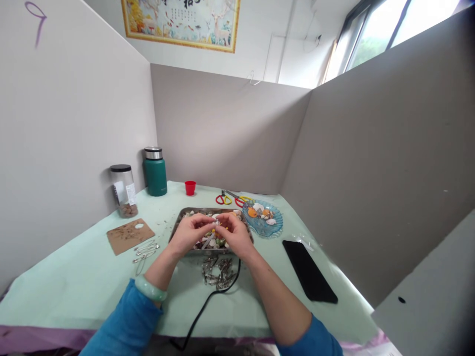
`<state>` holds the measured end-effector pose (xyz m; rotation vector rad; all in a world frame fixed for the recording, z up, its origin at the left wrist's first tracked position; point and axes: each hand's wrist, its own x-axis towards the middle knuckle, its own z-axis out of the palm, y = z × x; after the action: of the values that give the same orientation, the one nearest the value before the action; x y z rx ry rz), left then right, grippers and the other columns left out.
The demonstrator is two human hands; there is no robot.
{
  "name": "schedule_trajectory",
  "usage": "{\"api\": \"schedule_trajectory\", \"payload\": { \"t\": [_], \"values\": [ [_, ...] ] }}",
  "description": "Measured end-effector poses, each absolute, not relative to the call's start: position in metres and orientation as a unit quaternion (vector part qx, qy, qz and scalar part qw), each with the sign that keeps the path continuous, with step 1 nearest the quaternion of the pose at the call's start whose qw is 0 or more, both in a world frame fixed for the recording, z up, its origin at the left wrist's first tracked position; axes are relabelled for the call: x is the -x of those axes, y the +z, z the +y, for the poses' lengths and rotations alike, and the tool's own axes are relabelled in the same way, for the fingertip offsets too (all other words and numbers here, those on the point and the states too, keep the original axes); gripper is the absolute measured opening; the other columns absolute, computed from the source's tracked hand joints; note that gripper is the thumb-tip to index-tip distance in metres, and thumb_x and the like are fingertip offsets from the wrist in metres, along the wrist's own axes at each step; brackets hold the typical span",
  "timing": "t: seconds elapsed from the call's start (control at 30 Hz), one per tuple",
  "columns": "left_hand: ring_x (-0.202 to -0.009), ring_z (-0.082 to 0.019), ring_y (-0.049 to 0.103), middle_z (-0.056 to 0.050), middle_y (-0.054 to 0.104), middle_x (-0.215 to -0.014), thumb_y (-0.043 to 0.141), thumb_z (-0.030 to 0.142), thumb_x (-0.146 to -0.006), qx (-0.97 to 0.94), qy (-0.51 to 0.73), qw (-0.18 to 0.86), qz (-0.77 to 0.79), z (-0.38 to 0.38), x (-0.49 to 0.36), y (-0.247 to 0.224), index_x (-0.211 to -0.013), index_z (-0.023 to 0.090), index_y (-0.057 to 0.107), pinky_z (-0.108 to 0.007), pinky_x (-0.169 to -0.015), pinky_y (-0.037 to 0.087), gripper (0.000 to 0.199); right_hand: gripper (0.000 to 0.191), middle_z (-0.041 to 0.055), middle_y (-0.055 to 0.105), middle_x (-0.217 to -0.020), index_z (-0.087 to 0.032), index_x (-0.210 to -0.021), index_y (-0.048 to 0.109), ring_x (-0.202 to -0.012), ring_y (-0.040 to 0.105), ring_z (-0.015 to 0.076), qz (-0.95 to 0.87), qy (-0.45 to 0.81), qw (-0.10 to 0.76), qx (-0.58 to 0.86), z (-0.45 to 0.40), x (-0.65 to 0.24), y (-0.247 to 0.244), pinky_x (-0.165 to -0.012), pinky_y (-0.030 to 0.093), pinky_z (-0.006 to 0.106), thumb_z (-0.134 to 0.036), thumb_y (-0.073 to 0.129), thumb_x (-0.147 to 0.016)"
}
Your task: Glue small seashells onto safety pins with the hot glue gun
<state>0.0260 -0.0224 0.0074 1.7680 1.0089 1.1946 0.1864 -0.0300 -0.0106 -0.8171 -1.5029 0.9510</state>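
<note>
My left hand (192,231) and my right hand (236,232) meet over a metal tray (181,250). Fingertips of both are pinched together around a small whitish piece (215,223), too small to name. Inside the tray lies a mix of small white, orange, yellow and green pieces, partly hidden by my hands. Just in front of it is a heap of small metal findings (222,278), perhaps clasps or pins. A black cord (208,300) runs from near the tray to the table's front edge.
To the left are large safety pins (145,251), a brown card (126,235), a lidded jar (126,193) and a green flask (156,175). Farther back stand a red cup (190,188) and red-and-yellow-handled tools (223,199). Rightward are a blue plate (276,225) and a black flat slab (309,272).
</note>
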Motion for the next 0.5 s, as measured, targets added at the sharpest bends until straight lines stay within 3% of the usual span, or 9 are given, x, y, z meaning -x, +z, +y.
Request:
{"api": "schedule_trajectory", "payload": {
  "t": [0.23,0.5],
  "values": [
    [-0.065,-0.012,0.052,-0.004,0.058,-0.079,0.062,0.035,-0.079,-0.777,0.5,0.191,0.332,-0.0176,-0.0243,0.0019,-0.086,0.017,0.071,-0.023,-0.056,0.042,0.021,0.017,0.003,0.059,-0.093,-0.02,-0.097,0.059,-0.074,0.056,0.0132,-0.708,0.224,0.563,0.363,-0.0321,-0.1891,-0.0143,-0.064,0.048,0.024,-0.02,0.054,-0.081],
    [-0.066,-0.012,0.054,-0.004,0.058,-0.082,0.059,0.029,-0.082,-0.786,0.513,0.145,0.312,-0.0223,-0.0241,0.0043,-0.097,0.019,0.07,-0.023,-0.056,0.043,0.021,0.016,0.0035,0.061,-0.093,-0.02,-0.097,0.059,-0.076,0.058,0.0143,-0.716,0.193,0.575,0.346,-0.0384,-0.1886,-0.0099,-0.068,0.049,0.026,-0.018,0.054,-0.082]
  ]
}}
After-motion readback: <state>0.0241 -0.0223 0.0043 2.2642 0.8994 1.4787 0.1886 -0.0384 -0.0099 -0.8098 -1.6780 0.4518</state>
